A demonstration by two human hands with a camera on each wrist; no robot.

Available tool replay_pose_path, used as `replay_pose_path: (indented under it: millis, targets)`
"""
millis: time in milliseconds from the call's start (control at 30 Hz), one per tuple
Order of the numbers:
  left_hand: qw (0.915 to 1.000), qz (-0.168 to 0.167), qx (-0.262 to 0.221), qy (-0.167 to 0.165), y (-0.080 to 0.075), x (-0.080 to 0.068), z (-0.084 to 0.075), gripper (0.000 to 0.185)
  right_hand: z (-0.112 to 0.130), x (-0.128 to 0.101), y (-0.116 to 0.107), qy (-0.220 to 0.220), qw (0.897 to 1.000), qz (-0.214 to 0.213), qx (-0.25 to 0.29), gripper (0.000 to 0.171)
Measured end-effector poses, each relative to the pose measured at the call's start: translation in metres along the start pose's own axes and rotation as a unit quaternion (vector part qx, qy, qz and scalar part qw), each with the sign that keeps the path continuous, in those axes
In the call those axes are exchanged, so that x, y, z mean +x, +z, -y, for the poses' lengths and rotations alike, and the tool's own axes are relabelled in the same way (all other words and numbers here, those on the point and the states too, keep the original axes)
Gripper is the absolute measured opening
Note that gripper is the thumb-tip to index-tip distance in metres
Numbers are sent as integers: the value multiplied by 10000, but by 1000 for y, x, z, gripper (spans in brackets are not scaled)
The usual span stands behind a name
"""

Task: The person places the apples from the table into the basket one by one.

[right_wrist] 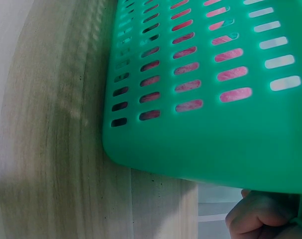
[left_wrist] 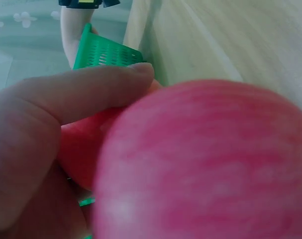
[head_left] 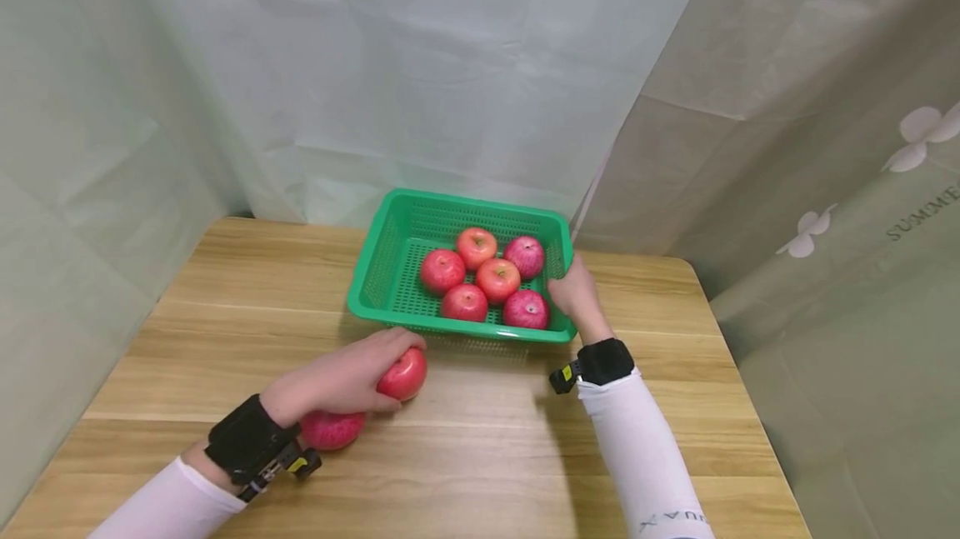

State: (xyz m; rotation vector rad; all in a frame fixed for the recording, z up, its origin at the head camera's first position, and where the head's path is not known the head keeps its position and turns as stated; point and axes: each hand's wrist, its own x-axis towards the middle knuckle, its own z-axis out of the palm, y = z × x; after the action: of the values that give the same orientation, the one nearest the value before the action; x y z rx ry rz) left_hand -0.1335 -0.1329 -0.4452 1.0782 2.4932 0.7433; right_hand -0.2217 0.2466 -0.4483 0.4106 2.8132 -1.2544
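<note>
The left hand (head_left: 341,381) lies over two apples on the table (head_left: 225,314). Its fingers curl round the front apple (head_left: 405,374), which peeps out past the fingertips at 2 o'clock from the wrist; the rear apple (head_left: 332,429) sits under the heel of the palm, just beside the wristband, and I cannot tell whether the hand truly grips it or only rests on it. In the left wrist view a finger (left_wrist: 91,94) is wrapped across one apple while the other apple (left_wrist: 210,164) fills the foreground.

The basket (head_left: 382,272) stands at 1 o'clock from the front apple, near but not touching, its near rim facing the left hand. Its long axis runs roughly 9 to 3 o'clock across the table. Six apples (head_left: 483,281) lie bunched in its right half, leaving the left half of the floor bare, and that bare half is the part closest to the left hand.

The right hand (head_left: 573,293) holds the basket's right rim at the near corner; the right wrist view shows curled fingers (right_wrist: 257,219) under the rim, with the slotted wall above.

Writing: "SUMMER" in part on the curtain (head_left: 921,210) at 3 o'clock, beside flower prints; letters ending "UA" on the right sleeve (head_left: 671,518)
</note>
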Motion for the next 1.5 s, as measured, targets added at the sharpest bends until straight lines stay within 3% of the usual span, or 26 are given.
replay_pose_path:
  millis: [167,400,800,1000,1267,1500]
  targets:
    - [9998,-69,21,185,-6,-1,-3,75,1,3,-2,-97,9999,-51,-43,62]
    - [9995,111,-180,226,-13,-9,-14,73,-3,-1,-1,-153,9999,-48,-42,61]
    - [9965,-251,-644,473,-44,-14,-18,76,-2,-1,-2,-53,10000,-39,-26,63]
    - [9937,-567,-646,713,-58,-9,-19,78,-4,0,1,-53,10000,-35,-11,65]
    - [9920,-992,-628,457,-76,10,-12,80,-2,-1,1,-80,9999,-90,43,64]
    - [9911,-968,-850,332,-79,20,-3,78,-2,-2,-1,-61,9999,-91,72,65]
